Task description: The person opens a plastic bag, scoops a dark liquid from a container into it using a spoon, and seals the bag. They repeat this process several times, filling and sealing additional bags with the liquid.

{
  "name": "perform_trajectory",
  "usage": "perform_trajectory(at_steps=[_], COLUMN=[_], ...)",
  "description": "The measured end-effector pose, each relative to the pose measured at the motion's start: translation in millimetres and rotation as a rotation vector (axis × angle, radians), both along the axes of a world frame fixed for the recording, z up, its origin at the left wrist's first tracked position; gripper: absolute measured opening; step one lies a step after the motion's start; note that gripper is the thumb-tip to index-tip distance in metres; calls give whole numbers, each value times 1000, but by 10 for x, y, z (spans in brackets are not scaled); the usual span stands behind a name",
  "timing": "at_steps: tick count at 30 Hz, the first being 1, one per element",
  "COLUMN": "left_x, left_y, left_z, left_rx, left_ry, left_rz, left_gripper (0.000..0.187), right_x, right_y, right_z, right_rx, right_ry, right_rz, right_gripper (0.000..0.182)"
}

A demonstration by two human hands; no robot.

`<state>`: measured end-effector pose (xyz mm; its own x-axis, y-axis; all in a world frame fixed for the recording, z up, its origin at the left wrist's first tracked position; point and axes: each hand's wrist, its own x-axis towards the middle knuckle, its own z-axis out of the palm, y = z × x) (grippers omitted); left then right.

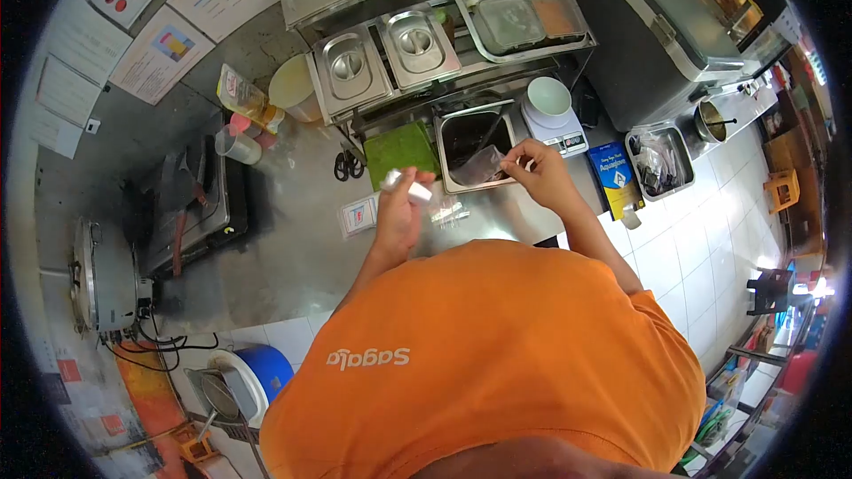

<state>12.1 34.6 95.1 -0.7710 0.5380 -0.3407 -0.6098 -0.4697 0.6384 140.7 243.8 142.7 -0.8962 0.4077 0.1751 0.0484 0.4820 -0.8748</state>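
Note:
My left hand [404, 208] is closed around a small white cylindrical object [410, 187] above the steel counter. Pinched between the fingertips of my right hand [540, 173] is a clear plastic bag [479, 166], which hangs over the front of a steel container [450, 183] with dark contents and a utensil in it. A green board [390, 149] lies just beyond my left hand. Between my hands, small clear packets [450, 212] rest on the counter, and a printed card [358, 217] lies left of my left hand.
Behind the container are lidded steel pans [353, 69]. A white scale [557, 135] carries a bowl [548, 97]. Black scissors [349, 166] lie left of the green board. To the right are a blue and yellow box [613, 179] and a tray of packets [688, 179].

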Motion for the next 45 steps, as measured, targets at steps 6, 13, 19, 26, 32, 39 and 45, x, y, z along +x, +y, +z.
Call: perform_trajectory(at_steps=[6,13,19,26,32,39,45], left_x=[203,177,30,54,133,158,171], left_y=[5,52,-71,0,35,-58,-12], left_z=[430,161,302,40,73,98,-134], left_rx=[-558,-466,-559,-983,-974,-583,-567], left_ry=[659,839,1209,1664,1580,1641,1669], left_rz=[-474,-536,-661,-264,-296,-258,-284], left_gripper=[18,18,14,17,18,23,23], right_x=[-9,-84,-165,-276,-292,-393,-372], right_y=[-230,-419,-506,-483,-454,-364,-341], right_z=[-83,-89,-291,-350,-263,-343,-194], right_rx=[-25,-212,-584,363,419,334,358], right_ry=[-35,-225,-266,-96,144,56,85], right_rz=[116,279,416,180,392,425,464], right_gripper=[13,19,19,9,9,27,27])
